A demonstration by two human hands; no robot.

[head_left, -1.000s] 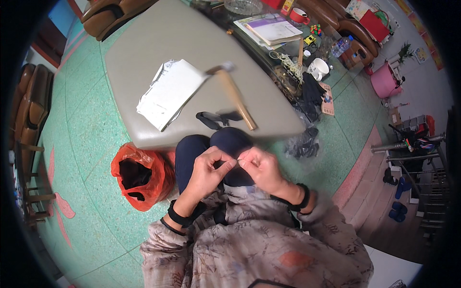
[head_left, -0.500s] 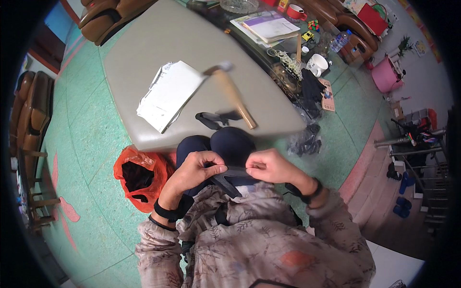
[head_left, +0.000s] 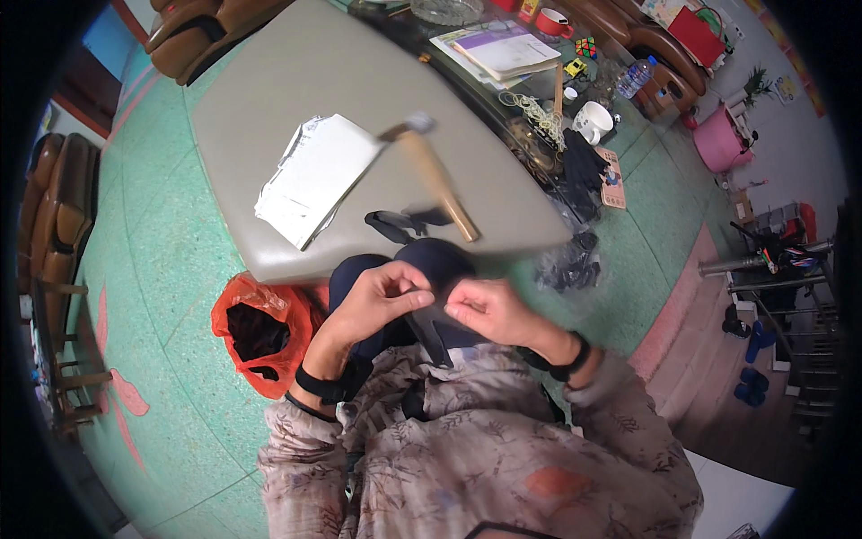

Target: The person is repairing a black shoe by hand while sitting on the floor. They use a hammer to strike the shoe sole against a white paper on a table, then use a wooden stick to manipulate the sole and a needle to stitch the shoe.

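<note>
Bench edge point(head_left: 292, 265), hands point(head_left: 382, 298) apart, dark strip point(head_left: 430, 338)

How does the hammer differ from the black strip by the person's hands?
Colour: the hammer has a light brown handle, while the strip is black.
Place: the hammer lies on the grey padded surface; the strip is over the lap, just below the left hand and right hand.
Shape: the hammer has a head across one end; the strip looks like a thin, flat band.
Both are long and narrow.
</note>
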